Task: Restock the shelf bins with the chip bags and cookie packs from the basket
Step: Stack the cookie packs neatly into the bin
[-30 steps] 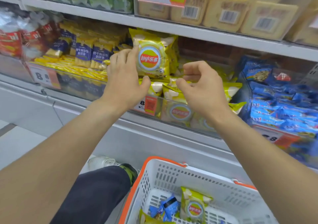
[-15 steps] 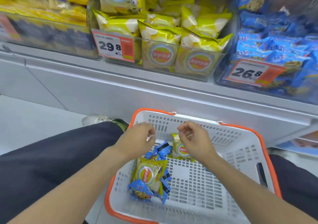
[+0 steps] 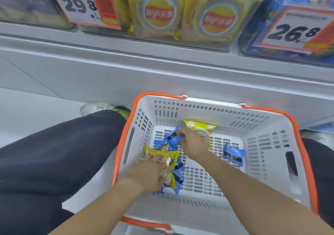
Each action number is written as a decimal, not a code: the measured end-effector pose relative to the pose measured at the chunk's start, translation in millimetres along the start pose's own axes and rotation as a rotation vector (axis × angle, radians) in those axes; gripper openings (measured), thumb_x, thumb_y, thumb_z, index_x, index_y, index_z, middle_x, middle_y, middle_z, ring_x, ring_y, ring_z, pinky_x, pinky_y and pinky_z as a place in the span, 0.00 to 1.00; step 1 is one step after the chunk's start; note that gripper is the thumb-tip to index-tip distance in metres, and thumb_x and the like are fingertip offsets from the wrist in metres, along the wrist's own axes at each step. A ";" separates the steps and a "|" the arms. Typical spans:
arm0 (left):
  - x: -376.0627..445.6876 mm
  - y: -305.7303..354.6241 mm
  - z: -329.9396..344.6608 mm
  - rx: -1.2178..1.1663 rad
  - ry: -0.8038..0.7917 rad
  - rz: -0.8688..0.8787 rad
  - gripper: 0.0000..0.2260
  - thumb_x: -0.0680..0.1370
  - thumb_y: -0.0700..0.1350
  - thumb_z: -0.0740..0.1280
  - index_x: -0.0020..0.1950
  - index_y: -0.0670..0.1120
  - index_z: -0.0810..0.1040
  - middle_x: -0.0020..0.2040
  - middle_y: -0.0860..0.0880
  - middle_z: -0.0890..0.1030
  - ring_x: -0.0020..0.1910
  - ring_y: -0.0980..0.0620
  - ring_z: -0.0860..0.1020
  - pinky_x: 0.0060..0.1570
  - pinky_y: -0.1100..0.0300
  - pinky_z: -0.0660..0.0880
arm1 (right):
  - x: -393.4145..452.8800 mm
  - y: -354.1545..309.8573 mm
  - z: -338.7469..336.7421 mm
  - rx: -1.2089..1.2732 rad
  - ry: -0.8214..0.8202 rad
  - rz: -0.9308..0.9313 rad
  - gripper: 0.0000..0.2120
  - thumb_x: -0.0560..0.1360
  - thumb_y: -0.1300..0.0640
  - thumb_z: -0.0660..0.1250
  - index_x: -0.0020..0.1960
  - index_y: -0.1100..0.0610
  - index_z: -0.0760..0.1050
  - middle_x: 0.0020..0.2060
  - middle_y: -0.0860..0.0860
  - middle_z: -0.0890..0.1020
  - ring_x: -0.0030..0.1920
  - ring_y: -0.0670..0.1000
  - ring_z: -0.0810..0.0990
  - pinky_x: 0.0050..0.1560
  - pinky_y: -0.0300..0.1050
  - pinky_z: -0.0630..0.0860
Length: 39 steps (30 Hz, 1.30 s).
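The white basket [image 3: 267,144] with an orange rim sits on the floor below me. My left hand [image 3: 150,169] grips a yellow chip bag [image 3: 162,155] at the basket's left side, above several blue cookie packs [image 3: 178,178]. My right hand [image 3: 193,144] pinches a blue cookie pack [image 3: 172,138] just beyond it. Behind my right hand a second yellow chip bag [image 3: 198,125] leans on the far wall. Another blue cookie pack [image 3: 233,153] lies alone to the right. Above are the clear chip bin [image 3: 180,34] and the blue cookie bin [image 3: 256,41].
The grey shelf base [image 3: 162,68] runs across just beyond the basket. Price tags 29.8 [image 3: 81,5] and 26.8 [image 3: 292,30] hang on the bin fronts. My dark-trousered leg [image 3: 54,153] and a white shoe [image 3: 95,107] are left of the basket.
My hands left the chip bin on the shelf and dropped into the basket. The left hand now holds a chip bag and the right has taken a blue cookie pack.
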<state>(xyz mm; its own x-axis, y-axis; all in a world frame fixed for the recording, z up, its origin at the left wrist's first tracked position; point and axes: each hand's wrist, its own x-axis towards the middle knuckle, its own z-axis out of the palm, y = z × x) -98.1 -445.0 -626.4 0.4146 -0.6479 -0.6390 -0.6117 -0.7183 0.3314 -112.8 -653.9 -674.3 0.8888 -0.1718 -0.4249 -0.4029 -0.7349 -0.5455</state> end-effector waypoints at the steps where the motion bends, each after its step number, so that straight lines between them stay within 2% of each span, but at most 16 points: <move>1: 1.3 -0.4 1.6 -0.022 0.016 0.001 0.19 0.81 0.51 0.59 0.72 0.54 0.71 0.77 0.52 0.61 0.76 0.49 0.60 0.72 0.48 0.63 | 10.8 -4.0 0.5 0.007 -0.015 -0.004 0.23 0.77 0.70 0.60 0.69 0.55 0.73 0.62 0.55 0.77 0.59 0.58 0.76 0.57 0.51 0.74; 3: 5.2 -2.4 4.4 -0.073 0.045 0.004 0.18 0.81 0.50 0.60 0.71 0.54 0.72 0.77 0.52 0.61 0.76 0.49 0.59 0.72 0.50 0.62 | 29.0 -10.3 0.6 -0.109 -0.122 -0.037 0.32 0.73 0.74 0.62 0.73 0.53 0.68 0.70 0.56 0.70 0.66 0.59 0.73 0.62 0.53 0.74; 5: 8.7 -6.7 6.6 -0.115 0.069 0.013 0.17 0.81 0.50 0.60 0.71 0.54 0.72 0.77 0.53 0.62 0.76 0.50 0.59 0.73 0.54 0.61 | 43.9 -10.3 5.6 -0.275 -0.249 -0.070 0.38 0.72 0.74 0.66 0.77 0.52 0.62 0.73 0.56 0.67 0.69 0.59 0.70 0.64 0.53 0.73; 8: 11.2 -13.3 7.4 -0.150 0.091 0.025 0.17 0.81 0.51 0.60 0.70 0.55 0.73 0.77 0.54 0.62 0.76 0.51 0.60 0.73 0.57 0.60 | 59.3 -3.5 13.9 -0.417 -0.287 -0.112 0.38 0.71 0.74 0.67 0.76 0.51 0.62 0.71 0.56 0.68 0.67 0.60 0.72 0.62 0.55 0.75; 11: 12.0 -16.4 5.3 -0.164 0.068 0.015 0.16 0.81 0.52 0.60 0.69 0.55 0.74 0.76 0.55 0.62 0.75 0.51 0.60 0.72 0.55 0.63 | 62.3 -2.2 14.8 -0.447 -0.274 -0.125 0.35 0.71 0.74 0.66 0.74 0.53 0.65 0.68 0.56 0.69 0.64 0.61 0.74 0.60 0.55 0.75; 14: 13.7 -16.5 2.7 -0.169 0.030 0.003 0.15 0.82 0.53 0.60 0.67 0.54 0.75 0.74 0.55 0.64 0.74 0.50 0.61 0.71 0.53 0.64 | 56.3 -6.5 4.9 -0.263 -0.180 -0.099 0.31 0.72 0.68 0.71 0.72 0.54 0.68 0.66 0.56 0.73 0.64 0.59 0.75 0.61 0.50 0.73; 17: 14.1 -14.2 -3.3 -0.254 0.069 -0.019 0.15 0.81 0.52 0.61 0.66 0.51 0.75 0.69 0.53 0.70 0.71 0.49 0.67 0.69 0.58 0.65 | 39.4 -17.4 -22.6 0.149 -0.094 -0.018 0.29 0.72 0.66 0.73 0.70 0.54 0.69 0.63 0.53 0.77 0.56 0.55 0.81 0.54 0.47 0.78; 19: 12.1 -11.1 -13.0 -0.339 0.170 -0.078 0.15 0.81 0.50 0.63 0.66 0.50 0.75 0.63 0.51 0.75 0.63 0.50 0.74 0.60 0.61 0.70 | 21.8 -28.4 -48.2 0.482 -0.185 0.024 0.29 0.73 0.68 0.72 0.71 0.56 0.68 0.64 0.51 0.75 0.48 0.56 0.84 0.44 0.44 0.80; 21: 8.7 -6.0 -25.5 -0.430 0.286 -0.139 0.15 0.80 0.49 0.64 0.67 0.49 0.74 0.61 0.51 0.77 0.56 0.52 0.78 0.51 0.64 0.71 | 4.6 -36.0 -74.3 0.702 -0.294 0.011 0.27 0.75 0.71 0.70 0.70 0.56 0.68 0.65 0.53 0.74 0.44 0.59 0.85 0.40 0.45 0.82; 24: 2.2 4.6 -46.5 -0.709 0.428 -0.175 0.17 0.79 0.48 0.68 0.67 0.52 0.71 0.58 0.54 0.77 0.48 0.59 0.77 0.41 0.73 0.70 | -22.0 -45.7 -114.2 0.774 -0.388 -0.042 0.24 0.78 0.69 0.67 0.69 0.53 0.67 0.59 0.56 0.80 0.43 0.56 0.85 0.39 0.45 0.81; 27: -7.2 21.0 -73.3 -0.945 0.465 -0.088 0.21 0.77 0.48 0.71 0.68 0.55 0.69 0.59 0.56 0.76 0.53 0.61 0.78 0.43 0.73 0.74 | -46.2 -49.2 -149.1 0.832 -0.466 -0.059 0.22 0.79 0.67 0.64 0.70 0.57 0.65 0.51 0.54 0.84 0.43 0.53 0.84 0.40 0.42 0.78; 30: -22.2 43.4 -101.2 -1.109 0.412 0.030 0.24 0.75 0.52 0.74 0.68 0.58 0.70 0.61 0.58 0.77 0.56 0.61 0.79 0.52 0.65 0.77 | -69.8 -50.8 -177.1 0.881 -0.563 -0.067 0.17 0.80 0.63 0.63 0.68 0.59 0.68 0.44 0.52 0.85 0.41 0.51 0.82 0.43 0.43 0.77; 32: -32.4 59.9 -116.3 -1.199 0.401 0.091 0.25 0.72 0.57 0.74 0.67 0.59 0.72 0.61 0.56 0.79 0.57 0.59 0.80 0.59 0.55 0.78 | -84.4 -51.7 -193.5 0.909 -0.619 -0.047 0.13 0.81 0.60 0.61 0.65 0.61 0.70 0.44 0.52 0.84 0.39 0.49 0.81 0.39 0.41 0.74; 33: -37.0 68.5 -122.8 -1.241 0.402 0.115 0.25 0.72 0.57 0.75 0.67 0.58 0.73 0.61 0.54 0.80 0.56 0.57 0.81 0.59 0.52 0.78 | -91.1 -52.0 -200.2 0.932 -0.639 -0.035 0.14 0.81 0.58 0.60 0.65 0.62 0.70 0.44 0.53 0.83 0.38 0.50 0.80 0.37 0.41 0.73; 36: -47.2 94.6 -139.4 -1.347 0.371 0.188 0.23 0.72 0.53 0.71 0.67 0.53 0.74 0.56 0.46 0.83 0.51 0.47 0.84 0.50 0.51 0.81 | -108.4 -49.6 -215.0 0.938 -0.639 -0.012 0.18 0.81 0.50 0.56 0.61 0.62 0.75 0.46 0.55 0.83 0.38 0.52 0.79 0.36 0.42 0.70; 39: -51.3 114.6 -150.1 -1.340 0.365 0.242 0.21 0.74 0.50 0.70 0.66 0.50 0.74 0.52 0.45 0.84 0.47 0.43 0.85 0.41 0.52 0.80 | -116.8 -42.8 -223.5 0.966 -0.557 0.013 0.21 0.80 0.45 0.58 0.58 0.60 0.80 0.49 0.58 0.82 0.38 0.53 0.80 0.36 0.43 0.71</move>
<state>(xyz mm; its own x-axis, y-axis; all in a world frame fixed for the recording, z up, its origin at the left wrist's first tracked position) -88.4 -532.1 -451.5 0.6680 -0.6685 -0.3269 0.3185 -0.1403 0.9375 -150.4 -749.0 -439.9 0.7587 0.3206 -0.5671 -0.6275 0.1259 -0.7684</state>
